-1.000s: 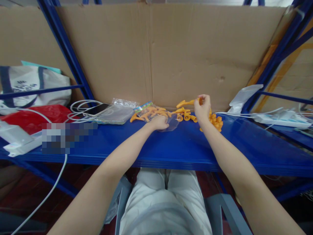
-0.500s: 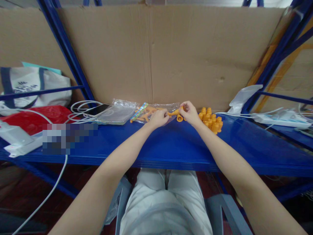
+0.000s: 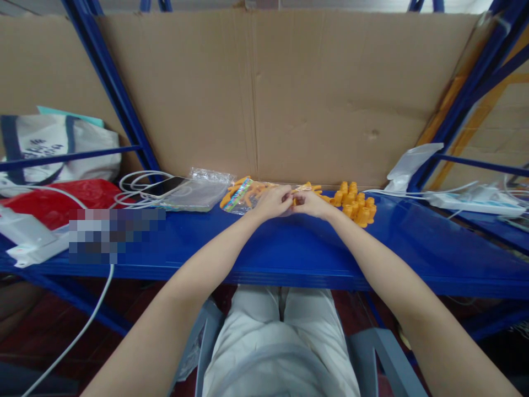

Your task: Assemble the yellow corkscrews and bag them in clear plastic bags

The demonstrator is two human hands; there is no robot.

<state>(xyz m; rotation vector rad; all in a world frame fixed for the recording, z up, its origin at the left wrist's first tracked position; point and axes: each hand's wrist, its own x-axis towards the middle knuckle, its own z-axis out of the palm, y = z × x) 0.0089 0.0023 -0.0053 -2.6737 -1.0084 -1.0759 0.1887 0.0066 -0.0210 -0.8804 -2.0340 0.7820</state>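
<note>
My left hand (image 3: 273, 202) and my right hand (image 3: 312, 205) meet above the blue shelf, fingers bent and pinched together. Between the fingertips shows a small bit of an orange plastic piece (image 3: 295, 202); the rest of it is hidden by the fingers. Left of my hands lies a clear plastic bag (image 3: 235, 205) with several orange parts inside and a colourful printed label. More loose orange parts (image 3: 311, 187) lie just behind my right hand. Beside my right wrist, a cluster of several orange tube-like pieces (image 3: 359, 205) stands upright.
A cardboard sheet (image 3: 314, 99) closes off the back of the blue shelf (image 3: 289, 248). To the left are a flat clear packet (image 3: 192, 193), a phone (image 3: 167, 186), white cables and a red bag (image 3: 74, 201). A white power strip (image 3: 475, 204) lies at the right.
My right hand has moved left and down towards my left hand, bringing the orange piece between them. The bag's label end has shifted slightly, and more orange parts show behind my right hand.
</note>
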